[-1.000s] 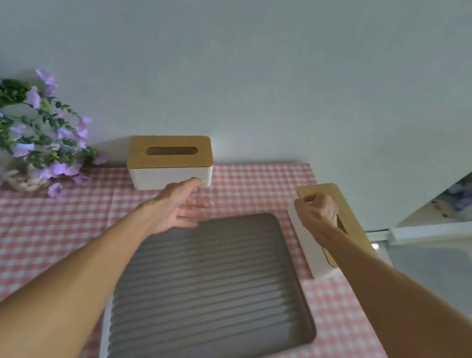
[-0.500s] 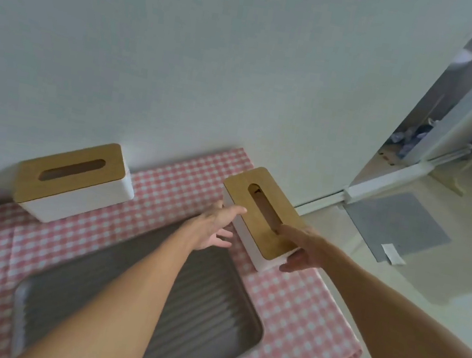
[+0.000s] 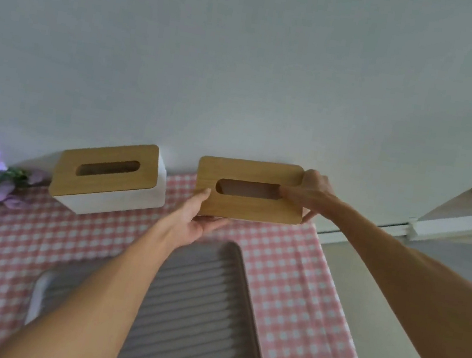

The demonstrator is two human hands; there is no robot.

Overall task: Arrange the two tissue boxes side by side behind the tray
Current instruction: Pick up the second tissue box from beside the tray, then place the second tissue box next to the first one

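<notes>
Where pink checked cloth (image 3: 290, 279) meets white wall (image 3: 246, 57), both hands, left hand (image 3: 194, 221) and right hand (image 3: 311, 196), grasp the wood-lidded tissue box (image 3: 243, 204); its twin (image 3: 109, 178) sits leftward, behind the ribbed tray (image 3: 195, 320).

Wood-lidded tissue boxes (image 3: 109, 176) (image 3: 250, 190) behind tray (image 3: 196, 311)

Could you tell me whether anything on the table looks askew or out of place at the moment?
Only slightly: the left box sits turned at an angle to the wall, while the right box, gripped by both the left hand and right hand, is square to it. A gap separates them. Nothing is spilled or damaged.
</notes>
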